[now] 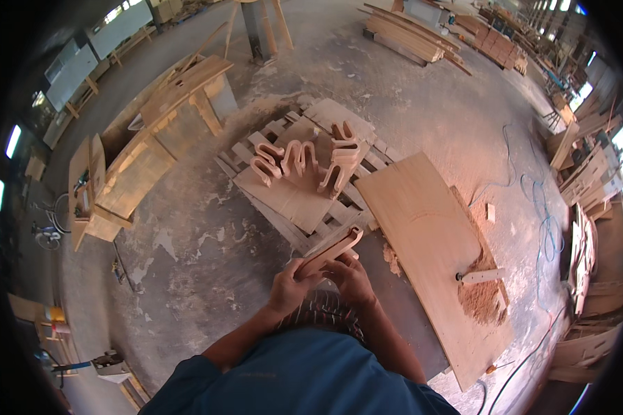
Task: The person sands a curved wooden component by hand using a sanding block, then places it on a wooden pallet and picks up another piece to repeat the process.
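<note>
The left hand [292, 283] clasps the near end of a curved wooden piece [331, 253], thumb along its side; the right hand [349, 278] grips the same piece from the right, its fingers partly hidden underneath; the piece is held in front of the body, tilted, its hooked end pointing away and to the right; just beyond lies a slatted pallet [275, 225] topped by a flat sheet [284, 200], which carries a cluster of bent wooden parts [296, 146]; to the right rests a broad board [422, 228], with sawdust [481, 308] and a pale-handled tool [483, 276] on it; farther left stands a long wooden bench [160, 142]; planks [405, 38] lie stacked at the far side.
</note>
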`<state>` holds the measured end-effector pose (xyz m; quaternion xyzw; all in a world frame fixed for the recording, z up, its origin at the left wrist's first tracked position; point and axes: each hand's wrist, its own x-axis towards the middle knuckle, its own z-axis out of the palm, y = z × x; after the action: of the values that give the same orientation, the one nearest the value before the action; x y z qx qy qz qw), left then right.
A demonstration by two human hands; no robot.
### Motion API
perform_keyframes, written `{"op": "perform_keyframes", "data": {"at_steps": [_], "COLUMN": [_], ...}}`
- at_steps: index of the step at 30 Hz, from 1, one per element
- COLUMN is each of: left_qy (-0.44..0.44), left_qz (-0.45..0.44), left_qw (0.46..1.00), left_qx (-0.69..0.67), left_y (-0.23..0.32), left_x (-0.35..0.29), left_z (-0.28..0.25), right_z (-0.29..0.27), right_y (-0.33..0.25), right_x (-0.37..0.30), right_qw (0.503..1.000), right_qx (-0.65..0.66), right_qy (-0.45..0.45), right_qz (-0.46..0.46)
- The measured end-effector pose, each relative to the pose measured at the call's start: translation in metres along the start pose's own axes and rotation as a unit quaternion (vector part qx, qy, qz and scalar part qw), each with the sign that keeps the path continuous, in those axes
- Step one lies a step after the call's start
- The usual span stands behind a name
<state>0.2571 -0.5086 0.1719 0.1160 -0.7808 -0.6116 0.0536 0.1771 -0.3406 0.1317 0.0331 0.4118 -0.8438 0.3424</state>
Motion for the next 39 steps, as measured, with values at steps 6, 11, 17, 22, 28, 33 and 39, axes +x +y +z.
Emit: {"op": "perform_keyframes", "data": {"at_steps": [6,11,17,22,28,33,39], "left_qy": [0.042,-0.003,-0.008,-0.074,0.015,0.057,-0.032], "left_qz": [-0.107,-0.222,-0.31,-0.308,-0.326,-0.309,-0.28], "left_qw": [0.978,0.94,0.891,0.9,0.884,0.826,0.803], "left_qx": [-0.176,-0.259,-0.331,-0.299,-0.335,-0.467,-0.526], "left_y": [-0.069,-0.079,-0.085,-0.088,-0.067,-0.064,-0.085], "left_x": [0.043,0.079,0.123,0.167,0.186,0.216,0.276], "left_z": [-0.073,-0.111,-0.123,-0.146,-0.161,-0.155,-0.147], "right_z": [0.038,0.048,0.093,0.078,0.075,0.064,0.075], "right_y": [0.019,0.033,0.015,-0.001,-0.014,-0.016,-0.069], "right_x": [0.043,0.074,0.095,0.143,0.192,0.229,0.254], "right_qw": [0.982,0.841,0.678,0.686,0.707,0.749,0.786], "right_qx": [-0.167,-0.514,-0.712,-0.691,-0.663,-0.633,-0.608], "right_qy": [0.09,0.117,0.001,-0.056,-0.16,-0.138,-0.088], "right_qz": [-0.009,-0.126,-0.182,-0.221,-0.187,-0.137,-0.064]}}
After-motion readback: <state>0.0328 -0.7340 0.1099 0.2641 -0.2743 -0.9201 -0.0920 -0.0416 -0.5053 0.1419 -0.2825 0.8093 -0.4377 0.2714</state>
